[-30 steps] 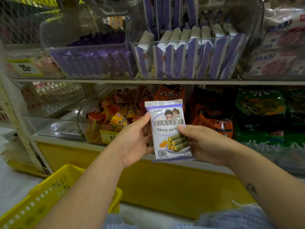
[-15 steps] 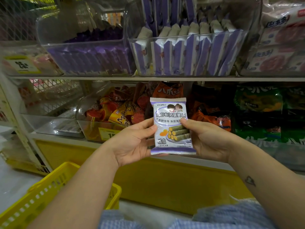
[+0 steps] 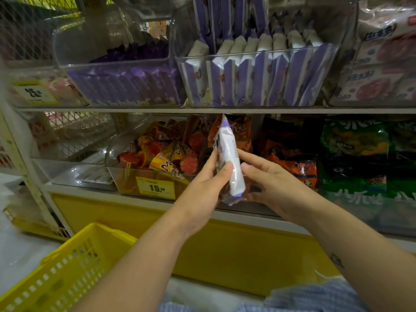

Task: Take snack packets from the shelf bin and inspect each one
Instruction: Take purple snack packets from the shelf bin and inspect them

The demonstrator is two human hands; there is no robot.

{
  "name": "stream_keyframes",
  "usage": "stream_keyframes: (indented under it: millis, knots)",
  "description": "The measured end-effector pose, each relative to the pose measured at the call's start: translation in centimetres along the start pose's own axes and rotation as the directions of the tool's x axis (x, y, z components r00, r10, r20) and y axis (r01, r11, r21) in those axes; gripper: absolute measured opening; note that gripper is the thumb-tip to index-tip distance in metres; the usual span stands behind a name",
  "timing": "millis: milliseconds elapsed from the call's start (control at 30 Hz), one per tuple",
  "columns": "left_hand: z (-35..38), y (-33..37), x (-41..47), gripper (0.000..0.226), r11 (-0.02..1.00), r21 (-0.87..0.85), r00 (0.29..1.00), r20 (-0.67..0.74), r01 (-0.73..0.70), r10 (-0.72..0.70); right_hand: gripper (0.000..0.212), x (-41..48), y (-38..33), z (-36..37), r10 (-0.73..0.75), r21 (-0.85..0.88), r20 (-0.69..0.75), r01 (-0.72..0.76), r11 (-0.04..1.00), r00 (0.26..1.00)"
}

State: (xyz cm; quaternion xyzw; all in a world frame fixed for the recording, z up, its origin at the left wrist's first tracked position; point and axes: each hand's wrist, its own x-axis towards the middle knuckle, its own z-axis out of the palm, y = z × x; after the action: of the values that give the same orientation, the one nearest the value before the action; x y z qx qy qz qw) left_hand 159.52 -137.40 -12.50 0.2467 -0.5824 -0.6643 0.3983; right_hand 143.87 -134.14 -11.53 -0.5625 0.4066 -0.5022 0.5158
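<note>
A white and purple snack packet (image 3: 230, 158) stands edge-on in front of the lower shelf, its top corner just under the upper shelf's edge. My left hand (image 3: 207, 183) pinches its lower half between thumb and fingers. My right hand (image 3: 267, 183) rests its fingertips against the packet's right side, fingers spread. Above, a clear shelf bin (image 3: 254, 79) holds several upright packets of the same white and purple kind.
A second clear bin (image 3: 119, 79) of purple packets sits to the left on the upper shelf. The lower shelf holds a bin of orange and red snacks (image 3: 162, 158) with a 15 price tag, and green bags (image 3: 355, 158) at right. A yellow basket (image 3: 65, 271) stands at bottom left.
The packet has turned from front-facing to edge-on, rotated between my hands. My right hand's fingers have loosened to a fingertip touch, and both hands have risen slightly.
</note>
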Motion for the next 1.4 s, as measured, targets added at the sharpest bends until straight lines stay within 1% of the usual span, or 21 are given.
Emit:
stream_keyframes:
  millis: [67, 133, 200, 267, 333, 433, 500, 533, 600, 633, 733, 800, 867, 967, 1033, 1100, 1167, 1267, 1400]
  knots:
    - [-0.2, 0.4, -0.2, 0.062, 0.991, -0.133, 0.998, 0.062, 0.022, -0.014, 0.046, 0.0, 0.0, -0.2, -0.028, -0.019, 0.012, 0.028, 0.999, 1.0]
    - [-0.3, 0.9, -0.5, 0.046, 0.959, -0.277, 0.993, 0.119, 0.049, -0.017, 0.065, 0.0, 0.0, -0.4, -0.036, -0.004, 0.034, 0.036, 0.999, 0.999]
    - [-0.6, 1.2, -0.6, 0.041, 0.942, -0.332, 0.988, 0.152, 0.054, -0.003, 0.079, -0.1, 0.1, -0.4, -0.034, 0.012, 0.02, 0.033, 0.999, 0.999]
    - [-0.8, 1.2, -0.7, 0.041, 0.956, -0.29, 0.988, 0.156, 0.039, 0.007, 0.084, -0.1, 0.1, -0.5, -0.054, -0.08, -0.033, 0.051, 0.996, 0.998]
    - [-1.1, 1.3, -0.6, 0.044, 0.98, -0.198, 0.992, 0.125, 0.005, 0.02, 0.086, -0.1, 0.1, -0.6, -0.067, -0.181, -0.089, 0.05, 0.982, 0.994]
    - [-1.5, 1.2, -0.6, 0.05, 0.996, -0.042, 0.995, 0.055, -0.078, 0.08, 0.08, -0.2, 0.3, -0.9, -0.074, -0.313, -0.141, 0.027, 0.949, 0.987]
    - [-1.4, 0.9, -0.5, 0.044, 0.991, 0.071, 0.993, 0.001, -0.116, 0.117, 0.073, -0.3, 0.5, -0.6, -0.115, -0.429, -0.145, 0.043, 0.902, 0.983]
    - [-1.3, 0.8, -0.4, 0.039, 0.988, 0.095, 0.991, -0.04, -0.122, 0.127, 0.071, -0.3, 0.7, -0.4, -0.149, -0.477, -0.132, 0.069, 0.876, 0.98]
    - [-1.4, 0.7, -0.3, 0.033, 0.991, 0.075, 0.984, -0.128, -0.112, 0.121, 0.068, -0.2, 0.7, 0.1, -0.216, -0.529, -0.105, 0.13, 0.839, 0.971]
    - [-1.6, 0.7, -0.3, 0.034, 0.993, 0.044, 0.982, -0.155, -0.106, 0.111, 0.069, -0.2, 0.6, 0.4, -0.249, -0.543, -0.099, 0.158, 0.825, 0.963]
    - [-2.3, 1.0, -0.3, 0.042, 0.998, -0.033, 0.986, -0.16, -0.055, 0.049, 0.074, -0.5, -0.2, 1.0, -0.35, -0.597, -0.092, 0.229, 0.769, 0.932]
    - [-2.6, 1.1, -0.3, 0.041, 0.995, -0.102, 0.99, -0.142, -0.021, 0.007, 0.078, -0.7, -0.4, 1.3, -0.392, -0.611, -0.092, 0.259, 0.748, 0.915]
    - [-2.8, 1.1, -0.2, 0.04, 0.981, -0.195, 0.992, -0.127, -0.01, -0.015, 0.077, -0.9, -0.5, 1.6, -0.409, -0.583, -0.11, 0.274, 0.765, 0.906]
    - [-3.4, 1.4, -0.1, 0.041, 0.951, -0.309, 0.994, -0.112, -0.021, -0.015, 0.073, -1.2, -1.1, 1.8, -0.38, -0.45, -0.139, 0.284, 0.847, 0.914]
    - [-4.0, 1.7, -0.1, 0.045, 0.921, -0.388, 0.992, -0.125, -0.034, -0.016, 0.065, -1.3, -1.5, 1.7, -0.351, -0.345, -0.154, 0.282, 0.895, 0.924]
    - [-4.4, 1.8, -0.1, 0.045, 0.897, -0.44, 0.989, -0.145, -0.044, -0.023, 0.052, -1.3, -1.8, 1.7, -0.304, -0.186, -0.169, 0.272, 0.944, 0.938]
    - [-4.7, 1.7, -0.1, 0.043, 0.884, -0.466, 0.989, -0.143, -0.04, -0.03, 0.039, -1.3, -1.9, 1.7, -0.263, -0.082, -0.173, 0.252, 0.964, 0.949]
    - [-4.6, 1.6, 0.0, 0.044, 0.873, -0.488, 0.987, -0.148, -0.024, -0.056, 0.026, -1.3, -1.8, 1.6, -0.226, -0.01, -0.164, 0.228, 0.974, 0.96]
    - [-4.4, 1.4, 0.1, 0.045, 0.886, -0.464, 0.978, -0.188, -0.007, -0.091, 0.029, -1.2, -1.9, 1.7, -0.184, 0.161, -0.163, 0.21, 0.964, 0.969]
